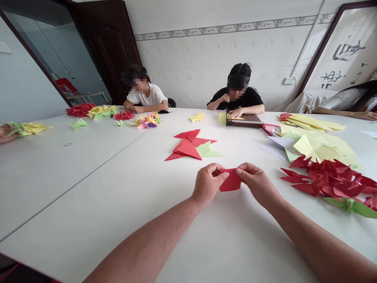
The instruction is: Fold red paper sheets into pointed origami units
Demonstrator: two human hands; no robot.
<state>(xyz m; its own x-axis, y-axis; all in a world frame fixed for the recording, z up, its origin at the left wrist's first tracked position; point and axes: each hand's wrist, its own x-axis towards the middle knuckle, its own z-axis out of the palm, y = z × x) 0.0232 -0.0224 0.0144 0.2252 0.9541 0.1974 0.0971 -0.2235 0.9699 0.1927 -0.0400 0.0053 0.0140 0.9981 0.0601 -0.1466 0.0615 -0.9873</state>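
My left hand [207, 182] and my right hand [257, 181] pinch a small folded piece of red paper [230, 181] between them, just above the white table [118, 196]. Both hands have thumb and fingers closed on the paper's upper edge. A little beyond the hands lie folded red triangles [188, 147] with a pale green piece [207, 150]. To my right sits a heap of finished red folded shapes [330, 179].
Yellow and green sheets [322, 145] lie at the right. Two people sit across the table, one at a paper cutter [244, 120]; another person's arm rests at far right. Coloured paper piles [97, 111] lie at the far left.
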